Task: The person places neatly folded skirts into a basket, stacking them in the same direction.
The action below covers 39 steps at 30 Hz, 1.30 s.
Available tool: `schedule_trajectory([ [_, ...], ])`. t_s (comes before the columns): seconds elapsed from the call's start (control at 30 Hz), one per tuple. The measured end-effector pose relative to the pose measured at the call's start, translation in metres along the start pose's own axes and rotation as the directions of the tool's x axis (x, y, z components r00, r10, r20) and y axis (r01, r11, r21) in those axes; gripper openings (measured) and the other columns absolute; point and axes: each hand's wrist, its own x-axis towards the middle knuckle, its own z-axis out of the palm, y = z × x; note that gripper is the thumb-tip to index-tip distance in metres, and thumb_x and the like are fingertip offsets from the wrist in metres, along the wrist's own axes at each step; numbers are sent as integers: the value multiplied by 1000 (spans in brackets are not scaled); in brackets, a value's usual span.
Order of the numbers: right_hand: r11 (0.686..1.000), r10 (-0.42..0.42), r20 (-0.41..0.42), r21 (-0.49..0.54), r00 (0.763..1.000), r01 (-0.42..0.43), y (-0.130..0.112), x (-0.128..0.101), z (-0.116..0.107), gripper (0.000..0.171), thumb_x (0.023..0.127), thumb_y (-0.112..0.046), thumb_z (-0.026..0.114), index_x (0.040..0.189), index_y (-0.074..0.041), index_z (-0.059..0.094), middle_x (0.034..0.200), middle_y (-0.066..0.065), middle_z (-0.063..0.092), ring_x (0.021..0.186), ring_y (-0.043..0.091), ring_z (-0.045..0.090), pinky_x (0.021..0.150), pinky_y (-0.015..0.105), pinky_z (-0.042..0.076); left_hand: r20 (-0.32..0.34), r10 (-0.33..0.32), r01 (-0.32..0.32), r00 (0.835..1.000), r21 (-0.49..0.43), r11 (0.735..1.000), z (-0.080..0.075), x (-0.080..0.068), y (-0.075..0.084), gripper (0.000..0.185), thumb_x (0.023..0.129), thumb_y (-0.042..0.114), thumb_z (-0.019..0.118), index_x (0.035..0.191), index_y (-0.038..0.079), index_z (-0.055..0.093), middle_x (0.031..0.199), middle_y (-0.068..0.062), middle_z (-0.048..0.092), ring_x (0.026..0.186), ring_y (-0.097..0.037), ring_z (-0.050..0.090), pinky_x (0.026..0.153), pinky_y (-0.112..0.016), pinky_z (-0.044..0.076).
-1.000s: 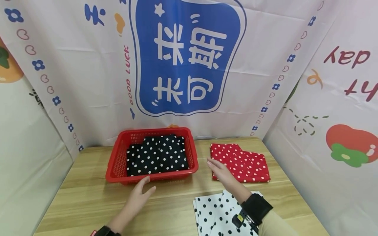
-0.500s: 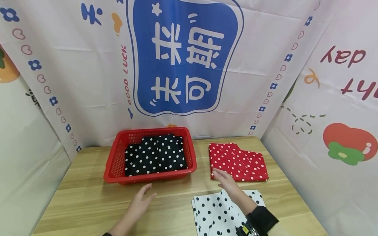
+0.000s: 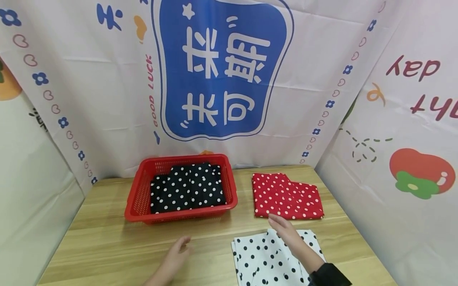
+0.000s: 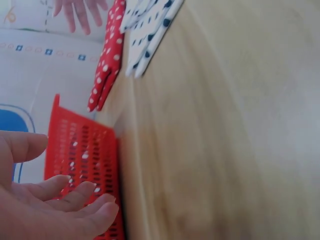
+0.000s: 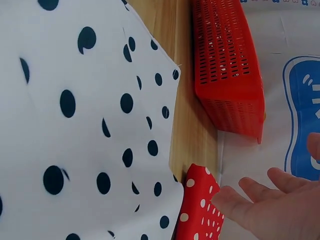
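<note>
On the table point(image 3: 107, 242): three cloths, one basket point(image 3: 137, 198).

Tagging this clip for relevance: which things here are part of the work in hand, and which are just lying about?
In hand:
right hand, open over the white dotted cloth
red dotted cloth, just beyond its fingertips
left hand, open above the table

Lying about:
red basket holding black dotted cloth
printed backdrop

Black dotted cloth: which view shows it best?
The head view: the black cloth lies folded in the red basket, fully visible. The left wrist view shows only hints of it through the basket's wall; the right wrist view shows the basket's outside, not the cloth.
</note>
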Motion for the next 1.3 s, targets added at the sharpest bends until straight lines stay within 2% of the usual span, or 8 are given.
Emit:
schedule_trajectory([
  [0.2,991,59,-97,-113,993,-70,13,-10,-12,52,98,-27,57,137,5,47,129,23,55,119,41,53,94,55,47,85,-48,52,995,-42,998,19,1,-5,50,95,17,59,131,-15,45,128,-33,51,114,-46,52,93,-55,47],
  [0.33,985,102,-131,-122,986,-118,20,-13,-17,50,96,-25,59,135,6,48,125,23,56,115,40,54,91,52,50,118,-86,94,989,-56,994,27,4,-6,50,96,17,58,132,-15,45,125,-32,52,114,-45,53,92,-54,47],
  [0.5,982,124,-145,-124,982,-142,25,-14,-19,49,95,-24,60,132,6,50,124,24,56,114,41,55,90,51,51,153,-40,51,987,-72,996,35,1,-8,49,95,13,58,130,-18,44,122,-34,54,109,-44,55,91,-55,47],
  [0.57,979,130,-153,-139,980,-152,28,-16,-20,49,95,-25,60,132,6,50,124,25,56,114,41,55,89,51,51,172,-46,59,984,-72,996,39,0,-8,48,94,14,59,129,-18,46,119,-32,56,107,-41,57,89,-54,49],
  [0.77,965,183,-209,-146,961,-216,42,-26,-31,51,95,-25,60,132,8,49,124,28,55,111,41,55,86,49,52,221,-141,160,965,-71,985,49,3,-5,48,96,18,58,129,-14,47,117,-26,59,101,-34,60,85,-52,51],
  [1.07,963,189,-244,-146,951,-228,60,-38,-48,54,94,-24,61,132,11,47,119,29,56,107,41,56,84,49,52,203,-48,61,978,-59,996,57,0,-6,45,94,14,59,125,-17,49,114,-29,59,103,-41,58,82,-55,51],
  [1.2,948,182,-297,-200,937,-248,69,-43,-56,54,93,-22,62,130,14,46,117,33,53,107,45,53,84,53,50,207,-26,38,978,-53,998,59,-1,-5,43,94,14,59,124,-17,49,114,-30,58,107,-45,55,83,-58,50],
  [1.3,929,140,-354,-276,925,-247,77,-46,-62,53,91,-16,63,127,18,45,117,38,51,107,50,52,86,56,48,207,-43,54,977,-46,997,59,-1,-4,44,95,16,59,125,-15,50,115,-29,58,108,-45,55,84,-58,49],
])
